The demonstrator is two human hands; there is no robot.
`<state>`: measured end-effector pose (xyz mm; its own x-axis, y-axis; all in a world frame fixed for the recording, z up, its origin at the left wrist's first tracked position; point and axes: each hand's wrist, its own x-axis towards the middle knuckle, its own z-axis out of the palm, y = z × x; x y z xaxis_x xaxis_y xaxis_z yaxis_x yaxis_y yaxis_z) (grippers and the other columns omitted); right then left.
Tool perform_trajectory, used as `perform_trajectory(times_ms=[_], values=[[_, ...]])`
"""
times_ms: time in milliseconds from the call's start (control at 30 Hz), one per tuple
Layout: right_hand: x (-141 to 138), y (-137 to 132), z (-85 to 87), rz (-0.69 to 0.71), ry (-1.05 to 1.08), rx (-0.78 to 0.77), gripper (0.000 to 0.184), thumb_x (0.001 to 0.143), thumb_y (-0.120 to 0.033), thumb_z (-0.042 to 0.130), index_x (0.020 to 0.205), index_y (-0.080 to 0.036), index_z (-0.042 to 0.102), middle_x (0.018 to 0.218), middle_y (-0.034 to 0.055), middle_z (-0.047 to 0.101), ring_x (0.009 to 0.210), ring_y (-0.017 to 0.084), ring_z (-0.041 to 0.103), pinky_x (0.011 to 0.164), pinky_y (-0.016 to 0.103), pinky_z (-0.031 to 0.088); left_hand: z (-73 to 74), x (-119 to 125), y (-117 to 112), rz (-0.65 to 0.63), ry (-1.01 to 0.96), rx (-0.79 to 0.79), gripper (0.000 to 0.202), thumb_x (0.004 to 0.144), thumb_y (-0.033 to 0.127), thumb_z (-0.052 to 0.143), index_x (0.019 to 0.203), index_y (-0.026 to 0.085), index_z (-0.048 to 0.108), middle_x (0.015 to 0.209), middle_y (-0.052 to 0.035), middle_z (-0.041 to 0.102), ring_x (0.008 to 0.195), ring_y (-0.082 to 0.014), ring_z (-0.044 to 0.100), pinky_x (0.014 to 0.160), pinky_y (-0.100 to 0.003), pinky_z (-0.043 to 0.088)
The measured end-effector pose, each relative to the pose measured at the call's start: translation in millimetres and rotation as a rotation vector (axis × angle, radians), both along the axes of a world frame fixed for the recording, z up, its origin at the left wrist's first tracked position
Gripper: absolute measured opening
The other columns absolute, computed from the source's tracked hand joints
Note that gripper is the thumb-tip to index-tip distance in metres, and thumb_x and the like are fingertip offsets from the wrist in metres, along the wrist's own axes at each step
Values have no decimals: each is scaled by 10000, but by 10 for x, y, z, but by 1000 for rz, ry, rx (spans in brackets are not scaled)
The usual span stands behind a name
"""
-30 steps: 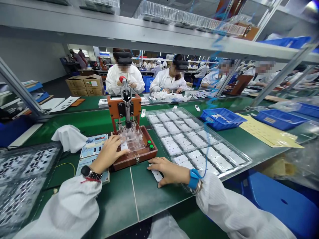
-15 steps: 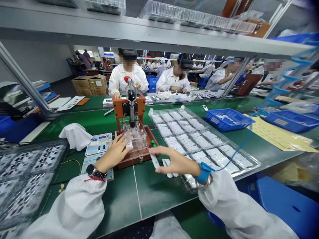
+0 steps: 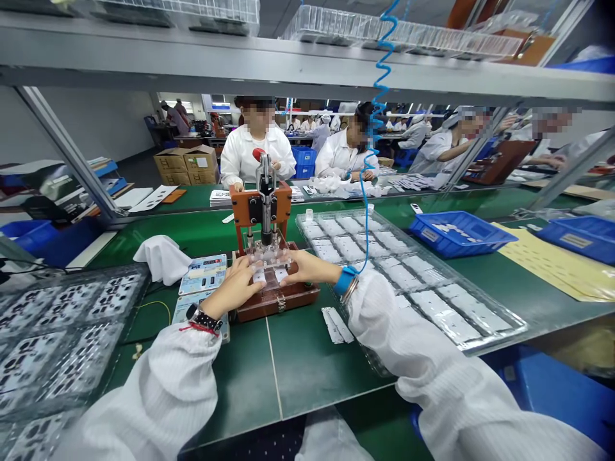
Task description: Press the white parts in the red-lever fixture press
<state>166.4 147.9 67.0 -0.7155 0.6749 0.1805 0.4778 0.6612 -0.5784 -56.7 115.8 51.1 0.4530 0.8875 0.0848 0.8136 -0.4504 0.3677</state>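
Note:
In the head view, a toggle press [image 3: 266, 202] with an orange-brown frame and red-tipped lever stands on the bench. My left hand [image 3: 240, 285] is at the left of its clear fixture [image 3: 269, 253], thumb and fingers closed about a small white flat piece [image 3: 259, 275]. On the opposite side, my right hand [image 3: 305, 267] grips a second white flat piece [image 3: 280, 274] by its edge, at the fixture. Fingertips of both hands are partly hidden by the fixture. Loose white strips [image 3: 336, 325] lie on the bench right of the press base.
A clear tray [image 3: 446, 314] of white pieces lies to the right, another tray [image 3: 72, 333] with dark-spotted parts to the left. Blue bins [image 3: 459, 234] stand farther right. A coiled blue cord [image 3: 382, 70] hangs to my right wrist. Co-workers [image 3: 259, 150] sit opposite.
My right hand has moved left and forward, bringing its white piece from beside the press onto the fixture. My left hand stays at the fixture. The view has shifted slightly.

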Motion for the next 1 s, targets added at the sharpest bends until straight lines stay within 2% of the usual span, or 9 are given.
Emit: perform_trajectory(times_ms=[100,267,367,500,567,700,867,1000], values=[[14,7,-17,27,29,-22,398,689,-321,762,1023,-139,647,1208,102,593,1120,258,557,948,346,438,-18,-1,7,-6,-47,9,455,860,338,506,1301,229,490,1389,-99,394,1312,-316,279,1070,-497,263],[16,-6,-60,-9,122,-45,464,672,-329,773,1070,-136,630,1216,107,588,1109,257,564,948,351,442,5,9,-11,7,-61,-8,482,859,340,504,1311,175,478,1387,-132,382,1320,-323,266,1083,-503,242],[14,3,-91,-15,155,-60,490,672,-372,767,1083,-145,628,1233,109,578,1123,262,554,944,356,446,5,5,-12,-8,-38,-11,463,868,347,488,1302,188,493,1390,-125,384,1323,-329,264,1077,-517,246],[18,26,-144,-26,150,-68,478,662,-453,758,1021,-153,662,1269,111,549,1141,272,541,952,363,442,-80,-31,1,-12,-44,-1,474,893,405,446,1326,215,466,1460,-94,331,1369,-316,203,1093,-504,229],[23,27,-166,-24,137,-63,432,704,-465,725,1008,-162,675,1298,104,526,1168,270,521,977,365,425,-126,-49,1,-16,-62,-7,489,908,425,416,1348,214,437,1485,-86,304,1387,-304,169,1105,-502,202],[32,10,-194,-41,104,-22,352,790,-429,661,1053,-195,672,1344,86,496,1249,261,449,1039,387,367,-151,-54,-17,-18,-83,-11,503,915,425,393,1373,216,403,1484,-77,317,1397,-269,162,1120,-481,180],[32,-24,-244,-31,109,32,299,823,-364,637,1066,-190,656,1357,86,492,1294,246,395,1071,404,325,-74,-19,-59,-10,-31,-29,494,917,395,382,1365,189,421,1497,-80,289,1401,-269,148,1121,-480,168],[3,-79,-286,-87,244,58,323,820,-305,620,1116,-175,609,1284,98,556,1243,234,455,1054,404,347,-24,-20,-59,-9,7,-56,503,921,407,374,1380,206,403,1500,-74,281,1403,-289,134,1116,-511,148]])
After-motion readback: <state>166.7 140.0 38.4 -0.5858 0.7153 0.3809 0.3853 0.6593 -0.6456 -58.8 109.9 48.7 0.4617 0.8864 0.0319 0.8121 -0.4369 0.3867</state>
